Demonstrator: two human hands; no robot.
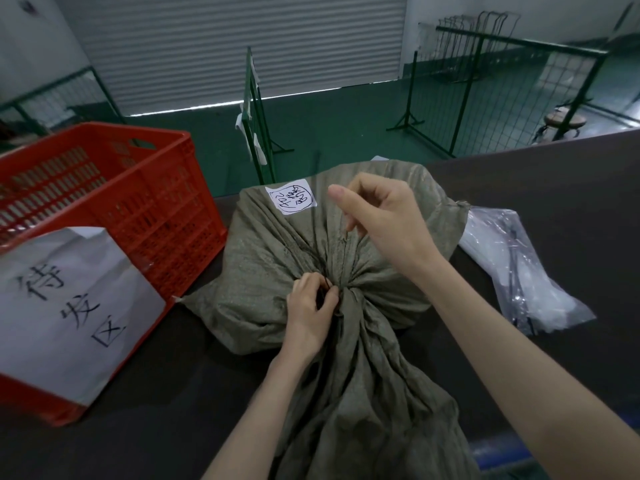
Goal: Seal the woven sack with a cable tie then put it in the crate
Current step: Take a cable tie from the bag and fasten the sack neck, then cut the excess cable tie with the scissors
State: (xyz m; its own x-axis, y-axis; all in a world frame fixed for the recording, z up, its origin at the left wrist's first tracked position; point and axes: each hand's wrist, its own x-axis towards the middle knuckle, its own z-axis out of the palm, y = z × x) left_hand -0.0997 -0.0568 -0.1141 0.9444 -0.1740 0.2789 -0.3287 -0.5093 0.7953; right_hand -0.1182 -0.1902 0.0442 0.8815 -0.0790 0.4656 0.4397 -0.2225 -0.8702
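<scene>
On the dark table (554, 188), right of the red crate (156, 209), lies the woven sack (277, 258). The left hand (310, 306) pinches its bunched neck at the cable tie (327, 284). The right hand (388, 216), fingers curled, seems to pinch the tie's thin tail. Sealing is underway; next comes cinching tight.

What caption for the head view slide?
Left hand and right hand hold a cable tie at the woven sack neck, beside red crate.
</scene>
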